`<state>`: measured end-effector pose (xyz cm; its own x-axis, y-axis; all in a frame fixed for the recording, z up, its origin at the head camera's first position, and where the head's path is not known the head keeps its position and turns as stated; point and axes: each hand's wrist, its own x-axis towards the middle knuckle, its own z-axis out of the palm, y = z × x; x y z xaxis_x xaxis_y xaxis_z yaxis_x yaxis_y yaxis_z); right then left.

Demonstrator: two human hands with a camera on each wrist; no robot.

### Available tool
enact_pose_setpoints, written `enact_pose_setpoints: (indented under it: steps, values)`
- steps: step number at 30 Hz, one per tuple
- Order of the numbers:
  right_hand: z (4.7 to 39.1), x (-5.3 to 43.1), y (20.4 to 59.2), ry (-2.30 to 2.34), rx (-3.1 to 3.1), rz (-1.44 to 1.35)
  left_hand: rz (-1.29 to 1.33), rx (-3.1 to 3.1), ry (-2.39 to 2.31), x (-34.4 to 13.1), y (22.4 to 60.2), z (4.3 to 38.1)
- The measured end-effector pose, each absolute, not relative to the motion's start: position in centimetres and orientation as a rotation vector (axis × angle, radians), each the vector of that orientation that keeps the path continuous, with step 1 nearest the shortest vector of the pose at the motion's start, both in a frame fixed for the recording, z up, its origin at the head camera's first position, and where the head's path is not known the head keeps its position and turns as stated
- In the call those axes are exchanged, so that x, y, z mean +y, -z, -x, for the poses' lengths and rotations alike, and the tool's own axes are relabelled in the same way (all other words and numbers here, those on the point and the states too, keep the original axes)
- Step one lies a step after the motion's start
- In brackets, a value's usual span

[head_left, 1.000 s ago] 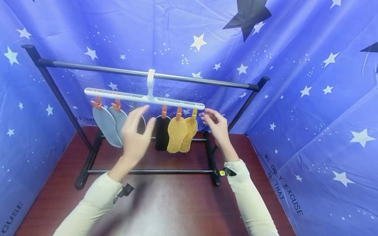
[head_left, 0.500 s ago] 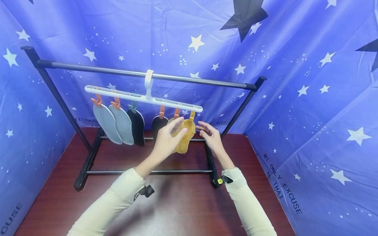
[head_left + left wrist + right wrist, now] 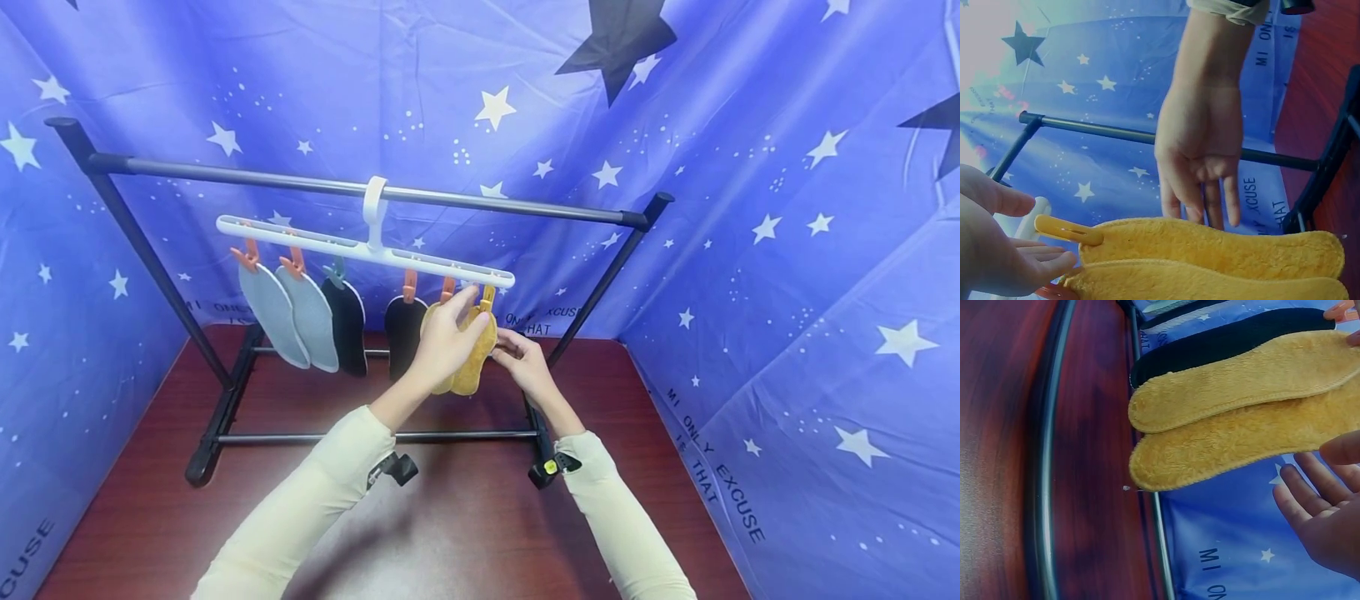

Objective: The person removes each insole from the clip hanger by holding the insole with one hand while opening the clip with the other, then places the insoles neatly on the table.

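Two fuzzy yellow insoles hang from a white clip hanger (image 3: 337, 244). A yellow clip (image 3: 1069, 230) bears the outer insole (image 3: 1210, 247); the inner insole (image 3: 1229, 381) hangs from an orange clip (image 3: 447, 288). My left hand (image 3: 448, 337) is in front of the inner insole, its thumb and fingers apart on either side of the yellow clip. Beside the outer insole's right edge is my right hand (image 3: 525, 362), with straight fingers reaching to that edge and its thumb close by. Whether the right fingertips touch the insole is hard to tell.
Further left on the hanger are a black insole (image 3: 403, 333), another black insole (image 3: 347, 325) and two grey insoles, the outermost grey one (image 3: 270, 312) at the end. The hanger hooks over a black rack's top bar (image 3: 480, 199). The rack stands on a dark red table (image 3: 465, 508).
My left hand has moved right, from before the black insoles to the yellow ones. The right hand has come down and slightly left to the outer yellow insole's edge.
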<state>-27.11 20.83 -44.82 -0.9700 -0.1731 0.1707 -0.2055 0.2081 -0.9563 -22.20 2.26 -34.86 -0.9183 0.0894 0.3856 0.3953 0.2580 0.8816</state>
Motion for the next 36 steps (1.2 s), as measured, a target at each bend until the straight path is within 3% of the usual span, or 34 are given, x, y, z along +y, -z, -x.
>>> enact_pose_setpoints:
  steps: [17,36]
  values:
    - [27.0,20.3,45.7,-1.943,-2.404,-0.337,0.339,-2.494,1.409,2.6,33.8,24.4]
    - [26.2,20.7,44.2,-2.041,-2.243,-0.283,0.354,-2.279,1.695,3.3,33.2,24.9]
